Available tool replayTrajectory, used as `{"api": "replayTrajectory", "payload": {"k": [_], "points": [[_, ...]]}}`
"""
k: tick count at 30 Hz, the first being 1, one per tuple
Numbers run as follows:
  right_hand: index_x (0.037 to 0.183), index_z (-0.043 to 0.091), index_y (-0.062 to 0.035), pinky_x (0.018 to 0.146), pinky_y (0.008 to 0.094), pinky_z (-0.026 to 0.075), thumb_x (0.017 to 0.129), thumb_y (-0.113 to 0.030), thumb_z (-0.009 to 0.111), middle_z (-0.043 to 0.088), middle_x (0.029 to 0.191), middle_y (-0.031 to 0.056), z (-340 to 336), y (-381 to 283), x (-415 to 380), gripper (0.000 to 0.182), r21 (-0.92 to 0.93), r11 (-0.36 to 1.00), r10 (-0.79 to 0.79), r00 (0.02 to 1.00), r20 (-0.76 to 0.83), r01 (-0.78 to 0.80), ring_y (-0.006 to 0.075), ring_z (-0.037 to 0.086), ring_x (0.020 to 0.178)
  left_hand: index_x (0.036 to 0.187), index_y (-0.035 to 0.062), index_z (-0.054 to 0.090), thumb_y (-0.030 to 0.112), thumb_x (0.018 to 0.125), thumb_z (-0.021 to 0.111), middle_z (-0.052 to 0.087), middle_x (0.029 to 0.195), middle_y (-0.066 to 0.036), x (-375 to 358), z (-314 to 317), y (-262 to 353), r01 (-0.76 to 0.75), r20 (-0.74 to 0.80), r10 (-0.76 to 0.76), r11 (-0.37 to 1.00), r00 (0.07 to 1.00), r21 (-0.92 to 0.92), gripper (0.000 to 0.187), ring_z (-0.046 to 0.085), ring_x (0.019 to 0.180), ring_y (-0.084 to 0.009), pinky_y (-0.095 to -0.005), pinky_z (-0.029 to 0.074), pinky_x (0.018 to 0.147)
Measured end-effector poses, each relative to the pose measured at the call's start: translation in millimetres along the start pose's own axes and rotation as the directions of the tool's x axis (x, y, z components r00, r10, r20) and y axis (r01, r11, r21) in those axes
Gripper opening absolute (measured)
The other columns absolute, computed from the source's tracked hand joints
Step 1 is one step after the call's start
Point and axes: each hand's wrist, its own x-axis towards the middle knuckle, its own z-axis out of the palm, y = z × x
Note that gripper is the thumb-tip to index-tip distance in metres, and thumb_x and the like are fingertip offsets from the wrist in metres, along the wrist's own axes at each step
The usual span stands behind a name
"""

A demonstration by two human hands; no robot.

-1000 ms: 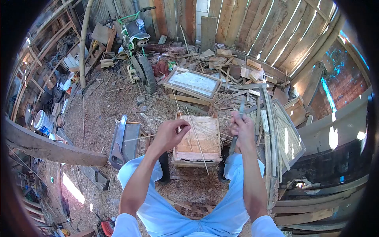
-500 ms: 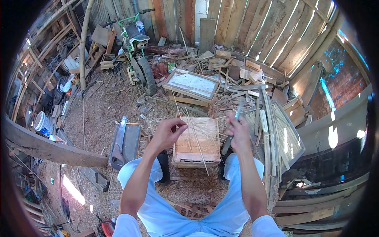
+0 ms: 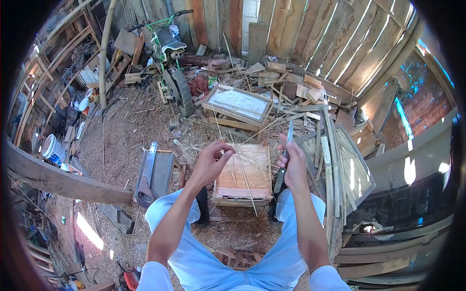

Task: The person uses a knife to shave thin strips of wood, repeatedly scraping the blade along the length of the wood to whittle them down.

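Observation:
My right hand [image 3: 294,164] is closed around a knife [image 3: 279,179]; its blade points away from me and its dark handle slants down toward my knee. My left hand [image 3: 211,164] is closed in a pinch, with a thin wooden strip [image 3: 262,131] seeming to run from its fingertips toward the upper right. Exactly where the strip enters the fingers is hard to make out. Between my knees sits a low wooden box [image 3: 242,177] with a slatted top. Several thin strips lie across it, one [image 3: 246,186] overhanging its near edge.
A handsaw [image 3: 144,189] rests on a dark board [image 3: 162,169] to the left. Ahead lie a framed white panel [image 3: 238,103] and heaped wood scraps [image 3: 291,87]. A small motorbike [image 3: 177,87] stands farther back. Long boards [image 3: 330,169] lie on the right.
My right hand has come slightly nearer to me, and the knife blade, blurred before, now shows sharply. My left hand has shifted a little up and to the right.

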Motion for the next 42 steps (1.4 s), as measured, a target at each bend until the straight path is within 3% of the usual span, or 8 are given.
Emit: {"api": "replayTrajectory", "payload": {"k": [2, 8, 14, 16, 18, 24, 29, 42], "points": [[0.128, 0.048, -0.0029, 0.045, 0.0166, 0.033, 0.098, -0.016, 0.047, 0.056, 0.081, 0.0041, 4.9, 1.5, -7.6, 0.033, -0.166, 0.985, -0.005, 0.982, 0.186, 0.037, 0.004, 0.039, 0.053, 0.097, 0.0, 0.066, 0.011, 0.09, 0.06, 0.065, 0.095, -0.007, -1.1, 1.6, 0.2, 0.026, 0.068, -0.025, 0.999, 0.997, -0.019, 0.015, 0.059, 0.075, -0.0118, -0.0267, 0.049, 0.067], [0.127, 0.051, -0.0046, 0.045, 0.0164, 0.033, 0.097, -0.018, 0.05, 0.057, 0.079, 0.0023, 20.1, 16.1, -18.0, 0.033, -0.236, 0.972, 0.093, 0.939, 0.332, -0.013, 0.0032, 0.038, 0.052, 0.1, -0.0005, 0.065, 0.012, 0.091, 0.059, 0.066, 0.093, -0.006, -2.4, 3.6, 17.4, 0.114, 0.143, -0.107, 0.993, 0.984, -0.037, 0.016, 0.059, 0.076, -0.01, -0.0252, 0.048, 0.067], [0.128, 0.049, -0.0031, 0.043, 0.0167, 0.034, 0.097, -0.014, 0.048, 0.06, 0.08, 0.0058, -3.9, -1.8, 1.2, 0.033, 0.034, 0.991, -0.127, 0.991, 0.035, 0.126, 0.0042, 0.041, 0.049, 0.099, 0.0, 0.065, 0.011, 0.091, 0.059, 0.066, 0.089, -0.003, -1.2, -1.2, 10.0, 0.062, 0.063, -0.06, 0.998, 0.996, -0.033, 0.015, 0.054, 0.069, -0.0063, -0.0232, 0.044, 0.06], [0.131, 0.047, -0.0034, 0.044, 0.0164, 0.033, 0.097, -0.015, 0.048, 0.061, 0.08, 0.0055, -1.0, -5.5, -4.7, 0.035, -0.001, 0.987, -0.16, 0.981, 0.107, 0.161, 0.0039, 0.04, 0.049, 0.099, -0.0001, 0.065, 0.011, 0.091, 0.059, 0.065, 0.088, -0.003, -0.1, 1.0, 7.1, 0.057, 0.05, -0.055, 0.997, 0.997, -0.045, 0.015, 0.053, 0.068, -0.0056, -0.0226, 0.042, 0.059], [0.132, 0.047, -0.003, 0.044, 0.016, 0.033, 0.097, -0.015, 0.05, 0.063, 0.082, 0.0062, 7.1, -2.4, -14.0, 0.037, -0.182, 0.978, -0.048, 0.96, 0.277, 0.102, 0.0032, 0.04, 0.051, 0.098, -0.0002, 0.064, 0.011, 0.091, 0.059, 0.065, 0.088, -0.003, -0.7, 2.9, 7.6, 0.056, 0.039, -0.054, 0.997, 0.998, -0.055, 0.014, 0.051, 0.066, -0.0049, -0.0219, 0.041, 0.058], [0.13, 0.05, -0.0019, 0.045, 0.0156, 0.032, 0.096, -0.014, 0.052, 0.064, 0.086, 0.0074, 22.1, 16.8, -22.5, 0.037, -0.342, 0.938, 0.198, 0.895, 0.399, -0.055, 0.0029, 0.04, 0.053, 0.096, 0.0009, 0.066, 0.01, 0.089, 0.061, 0.062, 0.085, -0.002, -3.2, 9.4, 7.9, 0.044, 0.134, -0.039, 0.998, 0.99, -0.034, 0.012, 0.046, 0.06, -0.0048, -0.0221, 0.037, 0.053], [0.128, 0.051, -0.0023, 0.043, 0.0155, 0.032, 0.095, -0.014, 0.054, 0.061, 0.081, 0.0049, 7.1, 3.8, -8.4, 0.035, -0.187, 0.978, 0.14, 0.957, 0.255, -0.093, 0.003, 0.04, 0.051, 0.094, 0.0021, 0.067, 0.009, 0.088, 0.063, 0.06, 0.082, -0.004, -1.8, -2.2, 19.2, -0.042, 0.124, 0.025, 0.989, 0.992, 0.141, 0.01, 0.045, 0.057, -0.0083, -0.0241, 0.037, 0.052], [0.128, 0.04, -0.0029, 0.043, 0.0159, 0.03, 0.094, -0.019, 0.056, 0.062, 0.081, 0.0102, 12.6, 9.4, -11.9, 0.04, -0.268, 0.96, 0.162, 0.934, 0.318, -0.075, 0.0025, 0.038, 0.05, 0.093, 0.0019, 0.067, 0.008, 0.086, 0.064, 0.06, 0.082, -0.006, -2.2, -1.0, 22.0, -0.053, 0.115, 0.038, 0.99, 0.993, 0.132, 0.01, 0.046, 0.055, -0.0094, -0.0251, 0.038, 0.051]]}}
